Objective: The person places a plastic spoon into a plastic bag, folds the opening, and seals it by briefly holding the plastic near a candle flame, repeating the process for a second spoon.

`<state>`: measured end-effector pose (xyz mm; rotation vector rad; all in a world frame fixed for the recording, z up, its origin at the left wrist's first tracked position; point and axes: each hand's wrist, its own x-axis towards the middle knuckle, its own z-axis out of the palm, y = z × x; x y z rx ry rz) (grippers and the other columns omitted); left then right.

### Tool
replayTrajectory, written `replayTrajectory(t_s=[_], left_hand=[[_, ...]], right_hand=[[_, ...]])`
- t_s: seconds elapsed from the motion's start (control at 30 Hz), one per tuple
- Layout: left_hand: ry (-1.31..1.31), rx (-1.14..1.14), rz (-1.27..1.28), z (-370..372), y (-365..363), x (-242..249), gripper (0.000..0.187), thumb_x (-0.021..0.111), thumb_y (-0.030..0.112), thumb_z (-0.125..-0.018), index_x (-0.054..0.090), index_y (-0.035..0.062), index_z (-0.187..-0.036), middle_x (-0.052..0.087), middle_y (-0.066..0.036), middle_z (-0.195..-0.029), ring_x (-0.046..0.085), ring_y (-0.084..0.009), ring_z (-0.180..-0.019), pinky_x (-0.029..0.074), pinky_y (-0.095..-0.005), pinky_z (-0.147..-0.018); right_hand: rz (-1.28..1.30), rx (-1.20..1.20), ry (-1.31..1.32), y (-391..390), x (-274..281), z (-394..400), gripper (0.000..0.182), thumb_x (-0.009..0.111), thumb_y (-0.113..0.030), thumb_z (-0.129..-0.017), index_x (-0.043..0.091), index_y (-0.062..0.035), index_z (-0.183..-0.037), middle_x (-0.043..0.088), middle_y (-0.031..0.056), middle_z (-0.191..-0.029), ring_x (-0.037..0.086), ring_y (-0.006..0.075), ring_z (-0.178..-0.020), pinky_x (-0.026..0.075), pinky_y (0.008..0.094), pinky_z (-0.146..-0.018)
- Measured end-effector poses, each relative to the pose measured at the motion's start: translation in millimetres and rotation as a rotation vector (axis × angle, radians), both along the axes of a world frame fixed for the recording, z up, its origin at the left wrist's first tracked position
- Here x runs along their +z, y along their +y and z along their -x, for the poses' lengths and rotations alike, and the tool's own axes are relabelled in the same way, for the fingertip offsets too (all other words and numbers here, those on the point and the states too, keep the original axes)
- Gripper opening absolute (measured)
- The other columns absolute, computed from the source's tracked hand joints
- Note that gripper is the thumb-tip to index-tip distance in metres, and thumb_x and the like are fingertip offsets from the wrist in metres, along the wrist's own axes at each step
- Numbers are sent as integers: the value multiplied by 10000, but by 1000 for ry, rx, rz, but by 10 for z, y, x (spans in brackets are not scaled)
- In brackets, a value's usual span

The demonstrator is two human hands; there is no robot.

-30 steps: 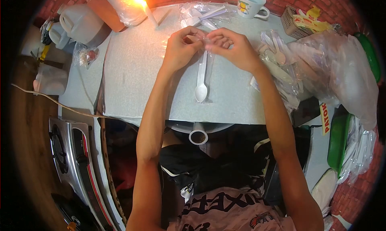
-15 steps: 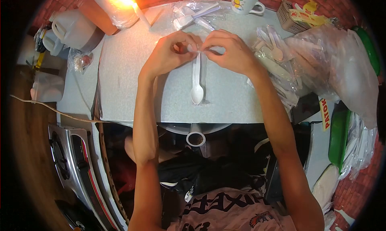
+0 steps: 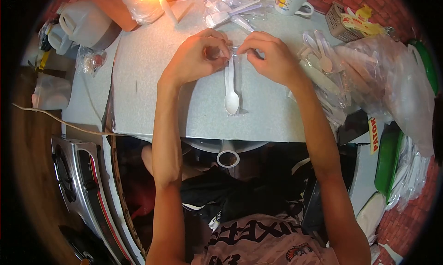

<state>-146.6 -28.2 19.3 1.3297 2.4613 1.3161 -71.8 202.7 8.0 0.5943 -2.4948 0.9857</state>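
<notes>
A white plastic spoon (image 3: 231, 99) lies bowl toward me on the table, inside a narrow clear plastic sleeve (image 3: 238, 78). My left hand (image 3: 198, 55) pinches the sleeve's far end by the spoon handle's tip, thumb against fingers. Just right of that end is my right hand (image 3: 272, 57), its index finger reaching to the sleeve's edge and the thumb held apart below. Whether that fingertip touches the film is hard to see. Beyond the hands lie several wrapped white utensils (image 3: 230, 15).
A lit candle (image 3: 168, 10) stands at the back left, near plastic jugs (image 3: 85, 27). A mug (image 3: 290, 1) and a small basket (image 3: 339, 22) are at the back right. Bagged utensils (image 3: 325, 64) crowd the right side. A gas stove (image 3: 83, 177) sits lower left.
My right hand has loosened its pinch and drawn slightly right, away from my left hand. The left hand keeps its pinch at the sleeve's end. The whole view has shifted a little.
</notes>
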Motion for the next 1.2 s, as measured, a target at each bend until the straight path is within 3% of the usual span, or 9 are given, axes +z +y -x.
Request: replayTrajectory(t_s=[0.13,0.47,0.57,0.73,0.83,0.97,1.07,1.13,1.2], left_hand=[[-7,43,40,-13,12,17,142,818,163,-802,765,68,-894,713,-63,-1064,679,-204,-823,553,-333,-748],[31,124,140,-57,96,9,221,836,241,-816,707,62,-825,727,-75,-1014,719,-235,-808,568,-365,-768],[42,119,73,-61,100,-23,212,860,182,-808,695,53,-843,688,-31,-952,558,-136,-700,484,-303,-655],[-39,161,60,-116,124,59,324,881,189,-778,714,79,-1032,642,-27,-900,536,-128,-692,475,-301,-657],[25,147,38,-114,139,11,393,880,189,-773,730,103,-1125,624,-25,-882,520,-127,-688,472,-298,-662],[47,137,121,-83,109,4,449,870,185,-774,730,106,-1193,604,-20,-866,511,-132,-686,472,-301,-666],[50,107,153,-71,89,6,383,853,168,-785,727,73,-1134,593,-17,-858,506,-122,-694,463,-298,-668],[-168,119,103,-87,89,49,309,833,136,-799,707,63,-1071,603,-9,-871,513,-103,-714,453,-291,-672],[-223,103,58,-41,94,1,304,824,114,-806,686,61,-1071,607,0,-878,517,-96,-723,448,-276,-676]], right_hand=[[89,-95,-113,5,76,-32,151,657,-24,-873,741,-45,-997,703,112,-896,655,258,-697,517,361,-664],[92,-91,-135,0,54,-30,151,725,-123,-893,743,-37,-1016,717,140,-850,696,228,-713,549,343,-682],[110,-95,-115,0,-3,-4,157,733,-158,-905,747,-39,-1008,728,141,-865,712,254,-730,558,356,-702],[121,-225,-270,-51,93,-42,171,718,-192,-917,757,-39,-981,746,136,-916,722,286,-802,557,388,-754],[-28,-204,-186,-36,-17,-10,187,719,-208,-921,759,-35,-983,751,140,-931,721,286,-817,554,389,-758],[25,-173,-215,-27,-4,-1,189,726,-222,-919,761,-51,-993,753,137,-960,720,285,-827,550,393,-761],[153,-159,-337,-4,-15,40,182,729,-217,-933,754,-48,-997,743,110,-940,701,200,-812,538,349,-747],[332,-46,-381,33,-87,95,191,705,-199,-973,735,-18,-1026,723,59,-928,652,106,-814,515,281,-739],[453,27,-381,20,-102,120,200,690,-193,-991,723,-3,-1042,708,34,-915,623,82,-814,499,255,-737]])
